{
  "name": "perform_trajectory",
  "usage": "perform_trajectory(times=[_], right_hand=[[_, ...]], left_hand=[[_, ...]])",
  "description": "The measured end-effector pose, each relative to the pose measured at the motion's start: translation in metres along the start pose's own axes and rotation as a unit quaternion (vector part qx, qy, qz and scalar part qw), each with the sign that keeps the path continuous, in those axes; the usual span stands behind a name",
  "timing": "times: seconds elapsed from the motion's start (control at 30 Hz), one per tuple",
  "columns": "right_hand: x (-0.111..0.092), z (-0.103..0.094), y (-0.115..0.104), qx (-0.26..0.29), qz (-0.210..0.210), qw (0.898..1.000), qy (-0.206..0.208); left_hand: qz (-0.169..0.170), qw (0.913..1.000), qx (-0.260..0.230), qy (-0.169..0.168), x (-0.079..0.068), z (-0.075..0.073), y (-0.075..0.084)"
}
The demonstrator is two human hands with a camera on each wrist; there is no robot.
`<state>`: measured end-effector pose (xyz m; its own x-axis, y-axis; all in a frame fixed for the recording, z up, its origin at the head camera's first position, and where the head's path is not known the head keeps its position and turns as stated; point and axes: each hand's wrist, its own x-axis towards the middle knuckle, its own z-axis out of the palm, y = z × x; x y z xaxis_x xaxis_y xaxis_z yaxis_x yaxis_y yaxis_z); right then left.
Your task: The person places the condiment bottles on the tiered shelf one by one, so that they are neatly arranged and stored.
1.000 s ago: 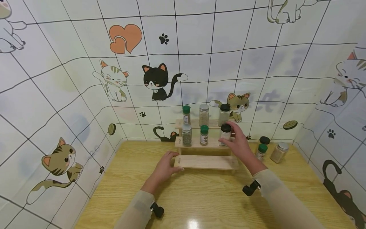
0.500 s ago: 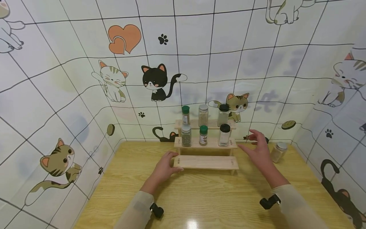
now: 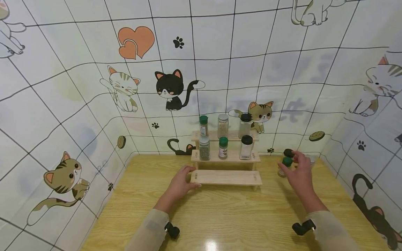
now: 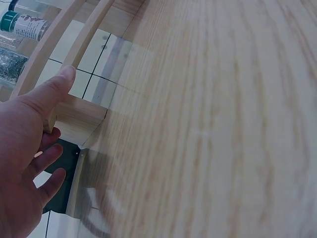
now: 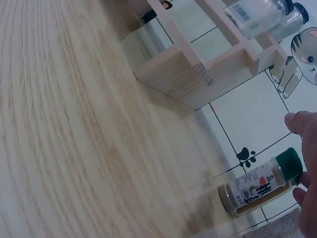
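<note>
A three-tier wooden spice rack (image 3: 226,177) stands against the back wall. My left hand (image 3: 181,183) holds the left end of its lowest shelf, thumb along the front edge. On the middle shelf are a silver-lidded jar of green herbs (image 3: 204,149), a small green-capped jar (image 3: 223,149) and a black-lidded jar (image 3: 246,148). My right hand (image 3: 300,176) is at the loose jars on the right, thumb and fingers spread around a green-capped spice jar (image 5: 257,186). In the right wrist view the thumb is clear of that cap, and the fingers lie beside it.
The top shelf carries a green-capped jar (image 3: 203,126), a silver-lidded jar (image 3: 223,126) and a black-lidded jar (image 3: 245,126). A black lid (image 3: 288,152) shows behind the green-capped jar. Another jar (image 3: 312,159) is mostly hidden by my right hand. Cat-printed sheeting encloses the wooden table (image 3: 220,216).
My right hand has let go of the black-lidded jar on the middle shelf and moved right to the loose jars. The left hand has stayed on the rack.
</note>
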<state>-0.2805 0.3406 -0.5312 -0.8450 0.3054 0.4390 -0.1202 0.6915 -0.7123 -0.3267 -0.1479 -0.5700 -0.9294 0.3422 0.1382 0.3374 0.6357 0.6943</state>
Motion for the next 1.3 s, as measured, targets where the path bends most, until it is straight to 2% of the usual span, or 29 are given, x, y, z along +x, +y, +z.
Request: perform_trajectory(times=[0.2,0.57,0.77,0.97,1.3], right_hand=[[-0.002,0.005,0.014,-0.012,0.007,1.000,0.010],[-0.002,0.022,0.045,0.006,-0.026,1.000,0.007],[-0.005,0.026,0.044,0.022,-0.008,1.000,-0.009],[-0.009,0.029,0.042,0.052,0.024,0.998,-0.005],[-0.013,0.028,0.034,0.070,0.026,0.997,-0.010]], left_hand=[[0.001,1.0000,0.002,0.001,0.000,0.001,-0.001],[-0.001,1.0000,0.005,0.005,0.001,0.000,0.001],[-0.001,1.0000,0.006,0.004,0.000,-0.001,0.002],[0.004,0.9999,0.008,0.007,0.001,0.001,0.000],[0.005,1.0000,0.004,0.005,-0.001,0.000,0.001]])
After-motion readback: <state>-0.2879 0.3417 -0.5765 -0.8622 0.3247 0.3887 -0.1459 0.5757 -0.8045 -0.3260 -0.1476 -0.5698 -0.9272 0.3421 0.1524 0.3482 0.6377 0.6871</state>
